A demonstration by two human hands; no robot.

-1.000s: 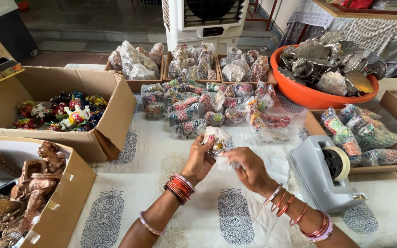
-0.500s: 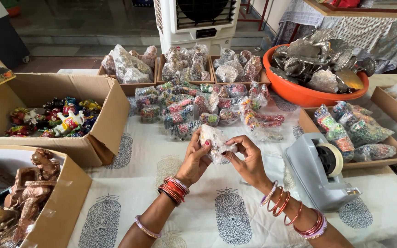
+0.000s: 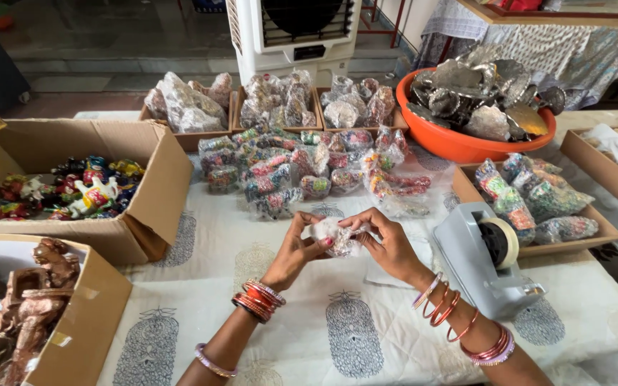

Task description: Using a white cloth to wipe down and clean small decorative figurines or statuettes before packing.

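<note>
Left hand [image 3: 296, 246] and right hand [image 3: 388, 243] are both clamped on one small wrapped packet [image 3: 332, 236]. Table [image 3: 366, 336] carries a printed white cloth. A tape dispenser [image 3: 484, 257] stands just beside the right hand.

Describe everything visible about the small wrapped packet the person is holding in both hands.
The small packet is a lumpy bundle in crinkled clear plastic, whitish with faint pink inside; its contents cannot be made out. It is held above the printed tablecloth, in front of the pile of similar wrapped packets. The left hand pinches its left end and the right hand grips its right side, fingers curled over the wrap. It touches nothing else.
</note>
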